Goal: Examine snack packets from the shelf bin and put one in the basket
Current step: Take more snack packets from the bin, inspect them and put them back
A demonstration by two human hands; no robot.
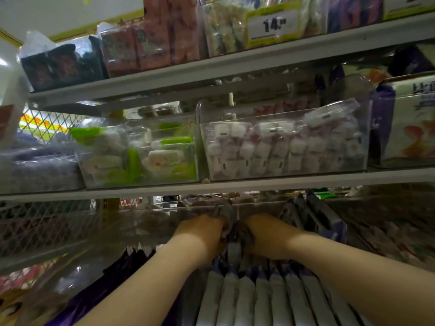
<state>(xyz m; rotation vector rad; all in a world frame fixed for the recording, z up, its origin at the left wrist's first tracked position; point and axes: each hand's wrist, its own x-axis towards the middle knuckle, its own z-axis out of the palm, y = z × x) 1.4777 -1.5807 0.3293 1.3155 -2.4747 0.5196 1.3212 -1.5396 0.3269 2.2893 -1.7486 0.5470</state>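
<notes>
Frame soft with blur. We note both forearms reaching into the lowest shelf bin (261, 204), where purple-and-white snack packets (263, 300) stand on edge in a tight row. The left hand (202, 234) and right hand (266, 236) sit close together at the far end of the row, backs toward the camera. Between them a raised packet (227, 211) stands above its neighbours, and the left fingers are curled round its crumpled top. The right fingers curl against the same packet and appear to pinch it, though blur hides the contact. On the shelf above, a clear bin of green-and-white packs (138, 158) sits beside a clear bin of pink-and-white sweets (282, 149). A price tag (273, 25) reads 14.
</notes>
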